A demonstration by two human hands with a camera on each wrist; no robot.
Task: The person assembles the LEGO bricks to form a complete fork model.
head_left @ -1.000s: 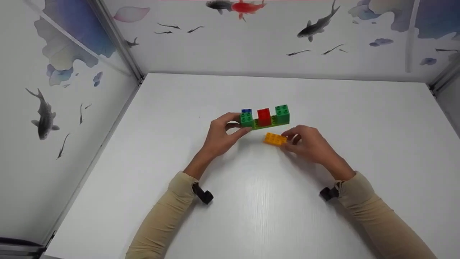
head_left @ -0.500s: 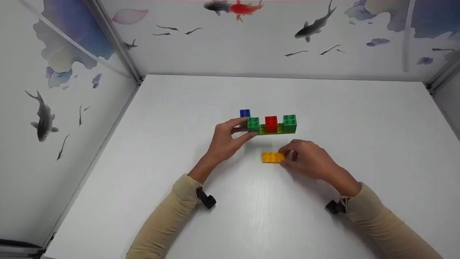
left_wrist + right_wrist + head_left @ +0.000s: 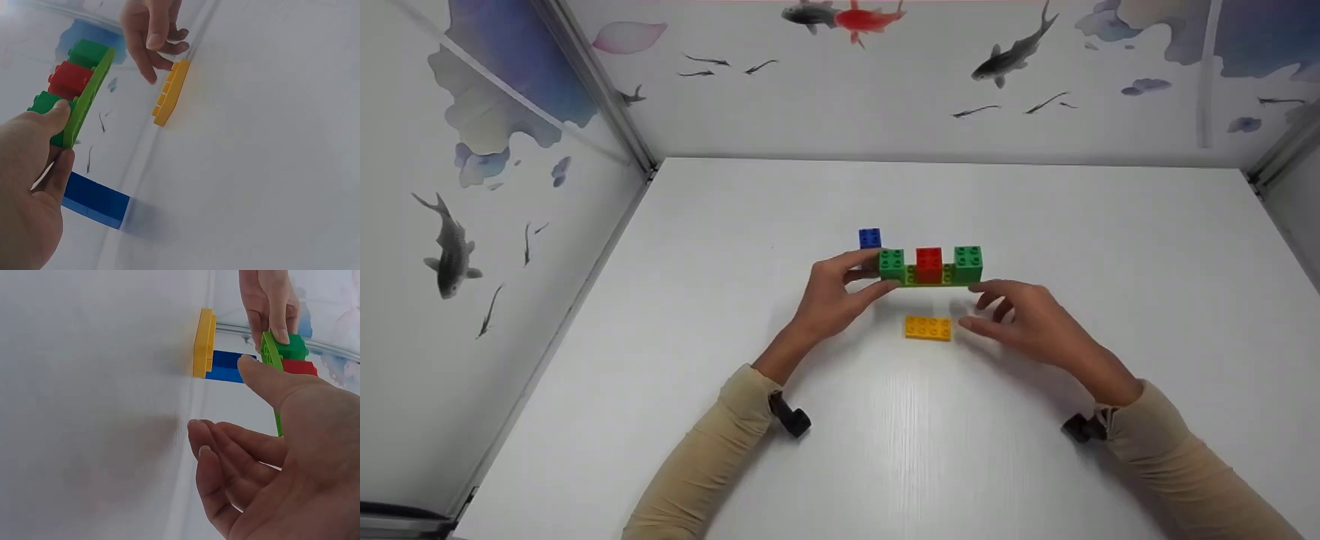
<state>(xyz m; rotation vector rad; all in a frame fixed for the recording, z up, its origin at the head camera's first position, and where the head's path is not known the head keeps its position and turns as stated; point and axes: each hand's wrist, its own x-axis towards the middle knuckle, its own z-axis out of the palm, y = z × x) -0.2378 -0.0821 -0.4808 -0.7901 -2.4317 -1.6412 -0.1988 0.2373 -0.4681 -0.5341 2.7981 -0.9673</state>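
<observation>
My left hand (image 3: pixel 836 296) pinches the left end of a toy-brick assembly, thumb below and fingers behind, and holds it above the table. A lime green plate (image 3: pixel 90 98) forms its base, carrying a green brick (image 3: pixel 891 265) at each end and a red brick (image 3: pixel 929 265) between them. On the table in front lies a yellow brick (image 3: pixel 928 328), studs up. My right hand (image 3: pixel 1035 322) has its fingers apart and grips nothing; its thumb is close to the yellow brick's right end, its forefinger near the assembly's right end. Behind my left hand stands a blue brick piece (image 3: pixel 870 238), partly hidden.
The white table (image 3: pixel 735 210) is bounded by a printed back panel (image 3: pixel 885 97) and a left side panel (image 3: pixel 510 247), both with fish pictures. Dark wrist cameras sit at both cuffs.
The yellow brick came down nearer to me and my right hand let go of it, then moved up and right. My left hand brought the assembly slightly right and nearer, levelling it.
</observation>
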